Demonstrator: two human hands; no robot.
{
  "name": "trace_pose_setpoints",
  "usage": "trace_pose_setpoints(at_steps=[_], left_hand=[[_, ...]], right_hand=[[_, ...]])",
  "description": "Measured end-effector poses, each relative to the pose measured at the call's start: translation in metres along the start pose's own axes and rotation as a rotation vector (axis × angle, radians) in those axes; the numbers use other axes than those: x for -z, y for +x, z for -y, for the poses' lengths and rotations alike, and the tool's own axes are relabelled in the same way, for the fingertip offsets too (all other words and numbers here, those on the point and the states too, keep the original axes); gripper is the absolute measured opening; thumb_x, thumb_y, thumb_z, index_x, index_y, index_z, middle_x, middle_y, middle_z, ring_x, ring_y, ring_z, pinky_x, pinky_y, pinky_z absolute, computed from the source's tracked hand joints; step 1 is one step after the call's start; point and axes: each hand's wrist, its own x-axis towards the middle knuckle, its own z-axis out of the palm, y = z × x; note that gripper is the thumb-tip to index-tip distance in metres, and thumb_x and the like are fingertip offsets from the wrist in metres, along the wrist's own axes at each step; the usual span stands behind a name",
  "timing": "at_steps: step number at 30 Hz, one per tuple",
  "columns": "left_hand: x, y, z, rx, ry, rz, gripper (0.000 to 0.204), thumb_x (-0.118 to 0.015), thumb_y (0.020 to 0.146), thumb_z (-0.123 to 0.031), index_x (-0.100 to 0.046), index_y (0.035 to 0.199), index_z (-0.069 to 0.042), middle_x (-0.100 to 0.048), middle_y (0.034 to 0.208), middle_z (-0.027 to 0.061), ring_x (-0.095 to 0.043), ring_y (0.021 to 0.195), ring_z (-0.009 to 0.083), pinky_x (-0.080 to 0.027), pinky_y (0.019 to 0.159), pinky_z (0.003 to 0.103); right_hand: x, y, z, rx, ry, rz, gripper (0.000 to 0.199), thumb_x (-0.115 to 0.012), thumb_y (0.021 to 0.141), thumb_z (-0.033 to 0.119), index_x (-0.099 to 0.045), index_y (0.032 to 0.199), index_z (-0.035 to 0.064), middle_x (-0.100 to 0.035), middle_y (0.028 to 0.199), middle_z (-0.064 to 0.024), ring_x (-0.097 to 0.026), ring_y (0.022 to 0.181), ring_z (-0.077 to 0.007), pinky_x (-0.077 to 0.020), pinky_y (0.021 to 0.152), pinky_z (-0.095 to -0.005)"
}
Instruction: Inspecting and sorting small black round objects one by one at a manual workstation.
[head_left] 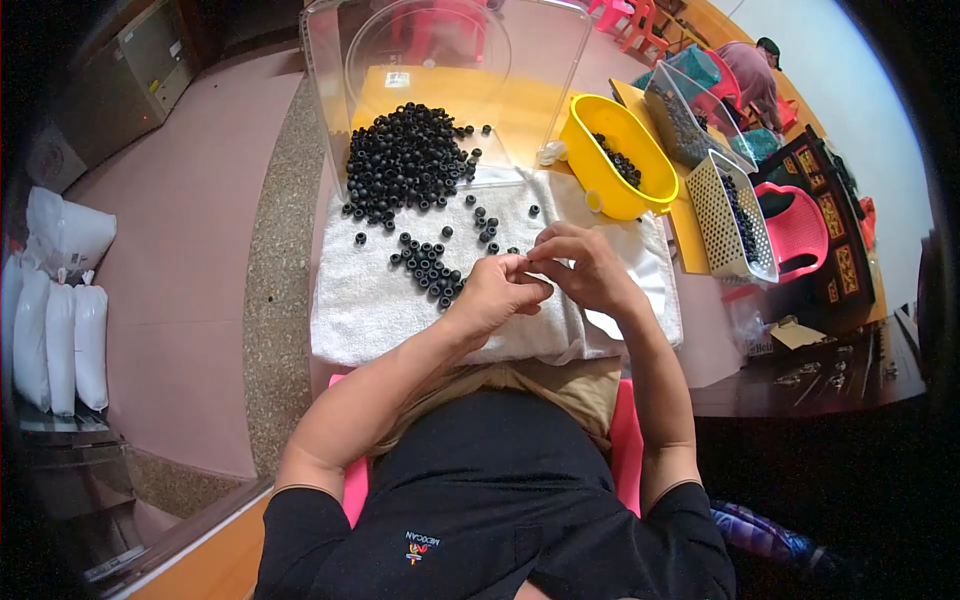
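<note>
My left hand (pixel 495 295) and my right hand (pixel 585 265) meet fingertip to fingertip above a white towel (pixel 360 310). Both are closed in a pinch, and whatever is between the fingers is hidden or too small to name. Just left of my left hand lies a loose cluster of small black round pieces (pixel 425 265), several showing a hole in the end. A few more black pieces (pixel 487 225) are scattered beyond my hands. The big heap of the same pieces (pixel 410 150) spills from a clear plastic bin (pixel 540 110) at the towel's far edge.
A yellow oval tub (pixel 610 190) with black pieces in it stands at the far right. Beside it are a white perforated basket (pixel 715 225) and a clear box (pixel 680 115), both holding dark pieces. White sacks (pixel 90 345) stand at the left. Another person (pixel 750 70) bends over at the far right.
</note>
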Motion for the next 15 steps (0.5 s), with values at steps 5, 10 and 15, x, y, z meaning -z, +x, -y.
trace_pose_setpoints(at_steps=[5, 10, 15], left_hand=[[-0.002, -0.002, -0.002, -0.002, 0.031, -0.008, 0.027, -0.07, 0.084, -0.009, -0.063, 0.109, -0.002, -0.067, 0.095, 0.0018, -0.062, 0.085, 0.0097, -0.052, 0.075, 0.026], [-0.004, -0.003, -0.001, -0.026, 0.075, 0.0, 0.027, -0.07, 0.083, -0.009, -0.063, 0.108, -0.001, -0.067, 0.096, 0.0026, -0.063, 0.087, 0.0099, -0.052, 0.076, 0.025], [-0.006, -0.002, 0.002, -0.028, 0.117, 0.007, 0.024, -0.069, 0.084, -0.006, -0.062, 0.106, 0.0, -0.067, 0.093, 0.0039, -0.063, 0.083, 0.0103, -0.052, 0.074, 0.026]], right_hand=[[-0.001, -0.001, 0.003, -0.027, -0.06, 0.017, 0.01, -0.072, 0.078, 0.005, -0.073, 0.088, 0.0046, -0.067, 0.083, -0.0102, -0.067, 0.076, -0.0256, -0.0513, 0.066, -0.0336], [-0.002, -0.005, -0.004, -0.07, 0.013, 0.049, 0.012, -0.071, 0.077, 0.003, -0.072, 0.089, 0.0033, -0.067, 0.085, -0.0105, -0.067, 0.076, -0.023, -0.0519, 0.069, -0.0325], [-0.005, -0.022, -0.026, -0.371, 0.538, 0.046, 0.012, -0.069, 0.081, 0.0, -0.067, 0.094, -0.001, -0.067, 0.087, -0.0045, -0.065, 0.081, -0.0136, -0.052, 0.073, -0.0261]])
